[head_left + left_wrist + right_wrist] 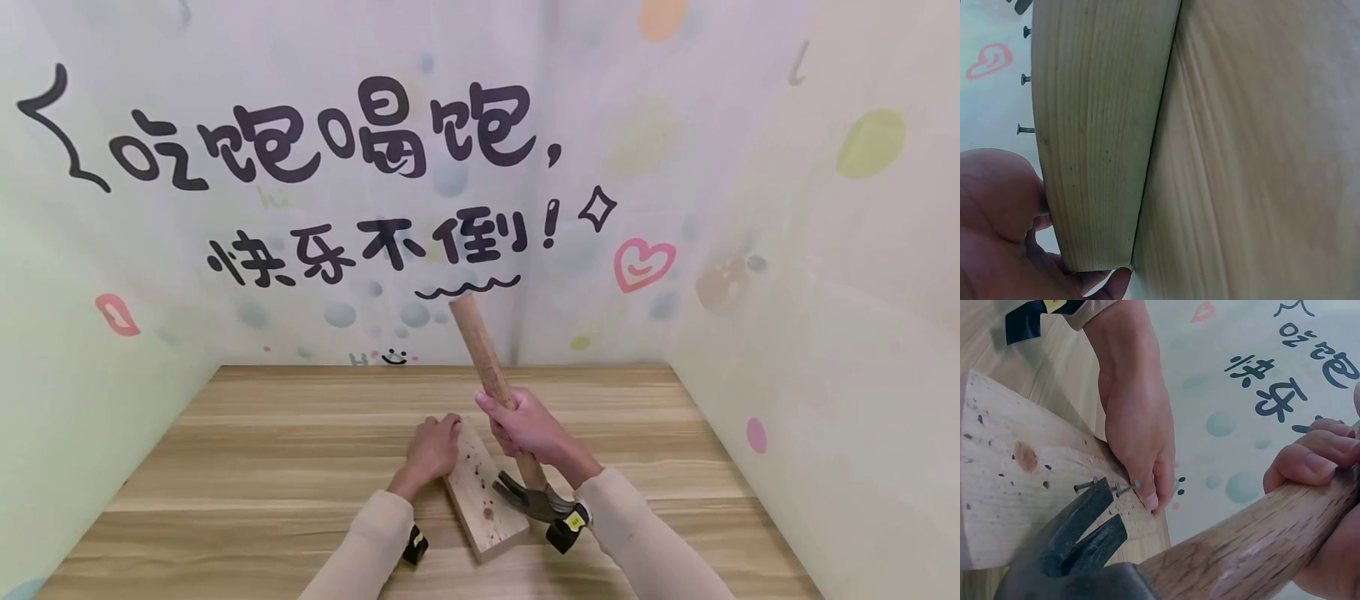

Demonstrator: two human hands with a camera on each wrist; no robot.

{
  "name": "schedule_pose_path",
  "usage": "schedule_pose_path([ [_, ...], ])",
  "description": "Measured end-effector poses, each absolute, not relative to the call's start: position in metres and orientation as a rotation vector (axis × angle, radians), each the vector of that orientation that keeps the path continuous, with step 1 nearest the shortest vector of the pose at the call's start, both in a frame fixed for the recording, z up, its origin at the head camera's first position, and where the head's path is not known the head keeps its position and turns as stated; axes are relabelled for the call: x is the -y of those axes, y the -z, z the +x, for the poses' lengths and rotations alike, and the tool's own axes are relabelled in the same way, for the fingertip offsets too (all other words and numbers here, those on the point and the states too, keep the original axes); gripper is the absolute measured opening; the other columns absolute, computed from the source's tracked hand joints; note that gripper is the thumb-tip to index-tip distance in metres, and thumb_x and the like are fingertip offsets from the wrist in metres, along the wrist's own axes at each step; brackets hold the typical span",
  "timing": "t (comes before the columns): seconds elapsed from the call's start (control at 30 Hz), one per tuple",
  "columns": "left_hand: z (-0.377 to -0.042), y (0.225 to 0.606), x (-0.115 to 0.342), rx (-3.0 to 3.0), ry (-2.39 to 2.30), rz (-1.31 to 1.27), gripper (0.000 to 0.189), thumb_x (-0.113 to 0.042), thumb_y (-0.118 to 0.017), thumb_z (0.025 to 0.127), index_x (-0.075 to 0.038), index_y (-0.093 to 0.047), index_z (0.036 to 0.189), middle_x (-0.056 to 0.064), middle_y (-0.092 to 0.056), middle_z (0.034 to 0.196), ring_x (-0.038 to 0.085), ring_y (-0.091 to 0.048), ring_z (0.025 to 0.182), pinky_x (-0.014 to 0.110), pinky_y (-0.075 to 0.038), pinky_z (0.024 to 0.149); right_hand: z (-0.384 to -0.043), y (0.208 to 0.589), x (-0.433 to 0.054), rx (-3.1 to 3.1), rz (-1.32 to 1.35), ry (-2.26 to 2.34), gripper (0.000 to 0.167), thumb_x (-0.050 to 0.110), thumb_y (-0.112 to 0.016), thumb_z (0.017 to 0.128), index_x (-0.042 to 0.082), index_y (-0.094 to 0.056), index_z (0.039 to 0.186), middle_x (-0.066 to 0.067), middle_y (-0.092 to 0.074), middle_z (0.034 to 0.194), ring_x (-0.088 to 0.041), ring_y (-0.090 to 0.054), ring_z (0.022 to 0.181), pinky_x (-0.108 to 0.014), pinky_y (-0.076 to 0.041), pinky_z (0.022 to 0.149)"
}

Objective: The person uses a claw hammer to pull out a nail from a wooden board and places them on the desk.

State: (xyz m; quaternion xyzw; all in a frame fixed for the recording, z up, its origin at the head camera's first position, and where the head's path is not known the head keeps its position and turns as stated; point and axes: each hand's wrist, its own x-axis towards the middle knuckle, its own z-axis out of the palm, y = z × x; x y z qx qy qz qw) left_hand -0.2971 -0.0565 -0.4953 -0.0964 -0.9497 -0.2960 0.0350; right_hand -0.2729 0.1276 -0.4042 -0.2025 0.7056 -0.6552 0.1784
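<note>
A pale wooden block [474,500] lies on the table, pocked with small dark holes and a knot. My left hand [433,450] grips its far end, fingers curled over the end face in the left wrist view. Several nails [1024,79] stick partly out of its top. My right hand [531,427] holds a claw hammer [480,346] by its wooden handle, with the handle's end pointing up and away and the metal head low. In the right wrist view the hammer's forked claw [1088,506] is right at the nails, close over the block.
The wood-grain table [285,442] runs back to a printed wall [360,325] with large black writing. Pale side walls [810,392] stand to the left and right. Black wrist straps [561,537] sit at both cuffs.
</note>
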Motion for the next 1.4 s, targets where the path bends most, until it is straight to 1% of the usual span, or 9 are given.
schedule_pose_path([
  [0.33, -0.305, 0.509, 0.046, 2.846, 0.785, -0.414, 0.026, -0.013, -0.046, 0.102, -0.004, -0.063, 0.119, 0.021, -0.058, 0.091, 0.038, -0.055, 0.085, 0.048, -0.048, 0.07, -0.276, 0.403, -0.104, -2.072, -0.545, 1.687, 0.041, 0.049, -0.058, 0.097, 0.008, -0.052, 0.094, 0.005, -0.04, 0.05, -0.007, -0.035, 0.04, -0.023, -0.031, 0.039],
  [0.57, -0.309, 0.518, 0.044, 2.711, 0.552, -0.558, 0.029, 0.003, -0.053, 0.08, 0.004, -0.067, 0.106, 0.02, -0.067, 0.096, 0.038, -0.06, 0.089, 0.049, -0.048, 0.079, -0.28, 0.403, -0.091, -2.141, -0.563, 1.605, 0.046, 0.05, -0.06, 0.096, 0.003, -0.061, 0.098, 0.004, -0.041, 0.049, -0.008, -0.036, 0.039, -0.023, -0.033, 0.038],
  [0.63, -0.308, 0.517, 0.044, 2.713, 0.588, -0.539, 0.027, 0.003, -0.055, 0.08, 0.005, -0.066, 0.104, 0.021, -0.067, 0.096, 0.038, -0.061, 0.088, 0.05, -0.049, 0.078, -0.281, 0.404, -0.087, -2.156, -0.569, 1.593, 0.049, 0.05, -0.06, 0.096, 0.001, -0.061, 0.098, 0.004, -0.04, 0.048, -0.009, -0.036, 0.038, -0.023, -0.033, 0.038],
  [0.77, -0.304, 0.512, 0.043, 2.747, 0.716, -0.484, 0.021, -0.01, -0.064, 0.085, 0.004, -0.064, 0.101, 0.02, -0.066, 0.095, 0.039, -0.061, 0.086, 0.053, -0.051, 0.075, -0.282, 0.404, -0.081, -2.17, -0.584, 1.589, 0.052, 0.05, -0.06, 0.096, -0.002, -0.057, 0.092, 0.005, -0.04, 0.047, -0.009, -0.035, 0.038, -0.024, -0.033, 0.038],
  [0.9, -0.3, 0.507, 0.042, 2.783, 0.77, -0.446, 0.031, -0.026, -0.071, 0.084, -0.001, -0.065, 0.101, 0.018, -0.067, 0.098, 0.04, -0.061, 0.089, 0.056, -0.05, 0.073, -0.281, 0.403, -0.078, -2.201, -0.604, 1.596, 0.053, 0.051, -0.06, 0.095, -0.001, -0.055, 0.088, 0.005, -0.04, 0.049, -0.009, -0.036, 0.039, -0.025, -0.035, 0.038],
  [1.03, -0.3, 0.507, 0.041, 2.855, 0.648, -0.433, 0.041, -0.031, -0.067, 0.088, 0.001, -0.063, 0.112, 0.022, -0.064, 0.106, 0.041, -0.059, 0.092, 0.057, -0.049, 0.071, -0.279, 0.405, -0.081, -2.237, -0.591, 1.623, 0.056, 0.052, -0.06, 0.095, -0.004, -0.057, 0.092, 0.004, -0.041, 0.05, -0.009, -0.037, 0.04, -0.026, -0.038, 0.039],
  [1.13, -0.302, 0.508, 0.041, 2.882, 0.551, -0.425, 0.049, -0.036, -0.066, 0.089, 0.001, -0.061, 0.12, 0.024, -0.062, 0.11, 0.041, -0.058, 0.09, 0.057, -0.048, 0.069, -0.278, 0.407, -0.083, -2.236, -0.597, 1.661, 0.052, 0.052, -0.06, 0.095, 0.001, -0.058, 0.094, 0.003, -0.043, 0.052, -0.008, -0.038, 0.041, -0.025, -0.038, 0.04],
  [1.23, -0.305, 0.51, 0.041, 2.889, 0.513, -0.423, 0.054, -0.041, -0.067, 0.088, 0.0, -0.06, 0.123, 0.024, -0.062, 0.111, 0.041, -0.058, 0.089, 0.057, -0.048, 0.068, -0.278, 0.409, -0.083, -2.217, -0.621, 1.689, 0.046, 0.053, -0.06, 0.095, 0.006, -0.058, 0.094, 0.004, -0.043, 0.053, -0.008, -0.037, 0.042, -0.024, -0.035, 0.039],
  [1.4, -0.306, 0.511, 0.041, 2.895, 0.559, -0.426, 0.054, -0.036, -0.066, 0.088, 0.002, -0.057, 0.126, 0.025, -0.061, 0.113, 0.042, -0.058, 0.09, 0.058, -0.047, 0.068, -0.277, 0.411, -0.083, -2.209, -0.616, 1.717, 0.044, 0.051, -0.061, 0.095, 0.007, -0.058, 0.095, 0.004, -0.043, 0.054, -0.008, -0.037, 0.043, -0.023, -0.033, 0.04],
])
